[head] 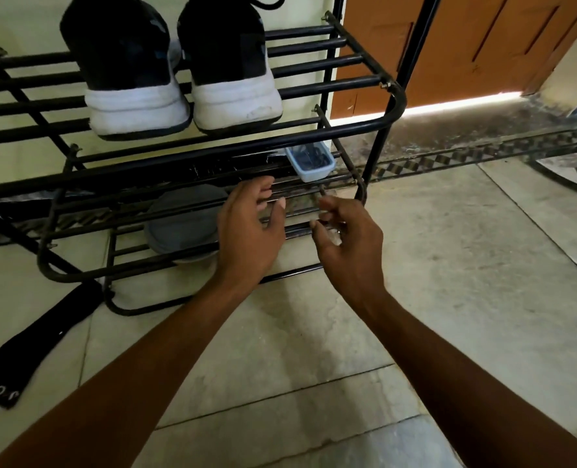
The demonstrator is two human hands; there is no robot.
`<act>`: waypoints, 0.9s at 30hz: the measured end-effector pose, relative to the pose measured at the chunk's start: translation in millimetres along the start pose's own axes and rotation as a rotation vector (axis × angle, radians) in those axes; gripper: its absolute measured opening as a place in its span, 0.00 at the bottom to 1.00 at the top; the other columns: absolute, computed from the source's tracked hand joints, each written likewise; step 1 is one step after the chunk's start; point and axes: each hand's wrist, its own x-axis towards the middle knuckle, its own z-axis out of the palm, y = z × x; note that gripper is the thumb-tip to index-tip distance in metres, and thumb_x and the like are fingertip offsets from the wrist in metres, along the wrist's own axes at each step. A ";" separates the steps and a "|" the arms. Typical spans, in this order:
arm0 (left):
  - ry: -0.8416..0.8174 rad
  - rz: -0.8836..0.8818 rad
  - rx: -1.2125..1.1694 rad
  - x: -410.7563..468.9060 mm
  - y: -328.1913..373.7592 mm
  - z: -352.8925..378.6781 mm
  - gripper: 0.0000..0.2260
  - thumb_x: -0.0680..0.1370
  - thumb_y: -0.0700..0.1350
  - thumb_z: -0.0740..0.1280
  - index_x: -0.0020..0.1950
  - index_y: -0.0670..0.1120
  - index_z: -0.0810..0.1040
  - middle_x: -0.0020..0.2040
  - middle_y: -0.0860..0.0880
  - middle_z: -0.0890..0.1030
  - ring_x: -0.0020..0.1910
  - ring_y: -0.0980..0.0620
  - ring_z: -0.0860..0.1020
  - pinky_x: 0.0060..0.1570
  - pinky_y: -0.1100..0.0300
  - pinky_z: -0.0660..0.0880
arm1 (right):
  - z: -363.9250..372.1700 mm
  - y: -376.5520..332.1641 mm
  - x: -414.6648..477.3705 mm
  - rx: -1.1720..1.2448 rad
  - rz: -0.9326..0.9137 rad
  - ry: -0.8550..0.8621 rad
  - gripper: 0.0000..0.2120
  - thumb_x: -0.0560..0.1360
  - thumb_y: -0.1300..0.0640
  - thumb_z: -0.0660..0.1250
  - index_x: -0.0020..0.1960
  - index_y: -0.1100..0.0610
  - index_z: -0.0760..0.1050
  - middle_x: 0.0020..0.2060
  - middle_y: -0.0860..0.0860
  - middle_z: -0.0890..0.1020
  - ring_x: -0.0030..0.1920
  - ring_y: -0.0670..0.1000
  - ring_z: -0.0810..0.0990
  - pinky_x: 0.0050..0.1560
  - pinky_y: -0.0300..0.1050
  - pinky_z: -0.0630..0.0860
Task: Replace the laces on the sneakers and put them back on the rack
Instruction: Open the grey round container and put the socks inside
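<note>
Two black sneakers with white soles stand side by side, heels toward me, on the upper shelf of the black metal rack [364,125]: the left sneaker [125,72] and the right sneaker [229,62]. A black lace shows at the top of the right one. My left hand [250,231] and my right hand [348,238] hover in front of the lower shelves, below the sneakers. Both have loosely curled fingers and hold nothing. A ring shows on my right hand.
A small clear plastic box [310,162] with dark contents sits on the middle shelf at the right. A grey shoe [182,221] lies on the lowest shelf. A black sock [40,346] lies on the tiled floor at left. An orange door [466,45] stands behind the rack.
</note>
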 end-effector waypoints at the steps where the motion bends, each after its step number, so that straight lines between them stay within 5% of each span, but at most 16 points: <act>1: 0.015 0.003 -0.004 -9.0 1.1 -9.4 0.15 0.81 0.43 0.70 0.67 0.43 0.79 0.60 0.48 0.81 0.59 0.57 0.80 0.59 0.61 0.80 | 1.5 -4.9 -6.3 0.026 0.001 -0.011 0.14 0.75 0.62 0.72 0.61 0.58 0.80 0.52 0.51 0.82 0.50 0.45 0.82 0.53 0.47 0.81; 11: 0.114 -0.186 0.008 -91.5 -22.2 -101.3 0.08 0.80 0.40 0.71 0.59 0.44 0.81 0.51 0.52 0.83 0.52 0.56 0.82 0.55 0.59 0.80 | 61.6 -42.6 -74.6 0.177 0.059 -0.278 0.05 0.76 0.61 0.73 0.53 0.58 0.82 0.46 0.49 0.83 0.47 0.44 0.82 0.50 0.38 0.80; 16: 0.060 -0.442 -0.048 -116.0 -42.5 -122.0 0.10 0.79 0.38 0.71 0.59 0.47 0.82 0.50 0.55 0.84 0.50 0.62 0.82 0.49 0.72 0.76 | 100.9 -37.1 -87.4 0.066 0.212 -0.453 0.11 0.76 0.57 0.74 0.58 0.58 0.82 0.47 0.48 0.84 0.46 0.44 0.82 0.54 0.46 0.81; 20: 0.018 -0.621 -0.029 -111.3 -79.1 -124.1 0.13 0.79 0.40 0.72 0.63 0.44 0.80 0.53 0.52 0.83 0.53 0.57 0.82 0.45 0.78 0.72 | 123.1 -25.3 -77.0 -0.007 0.336 -0.531 0.16 0.76 0.52 0.74 0.61 0.57 0.81 0.47 0.48 0.85 0.49 0.48 0.84 0.58 0.50 0.80; 24: -0.024 -0.630 0.033 -90.2 -113.2 -111.9 0.23 0.78 0.48 0.74 0.71 0.45 0.74 0.59 0.52 0.79 0.58 0.53 0.79 0.50 0.69 0.72 | 142.3 -16.6 -51.3 -0.001 0.497 -0.449 0.19 0.77 0.46 0.73 0.61 0.59 0.80 0.47 0.51 0.84 0.50 0.52 0.82 0.56 0.48 0.78; 27: 0.004 -0.649 0.062 -65.4 -134.8 -96.9 0.30 0.76 0.58 0.73 0.73 0.47 0.71 0.65 0.49 0.77 0.63 0.48 0.78 0.59 0.55 0.76 | 159.4 -7.1 -29.0 0.027 0.543 -0.393 0.17 0.77 0.46 0.72 0.42 0.61 0.80 0.35 0.52 0.82 0.40 0.55 0.81 0.49 0.53 0.80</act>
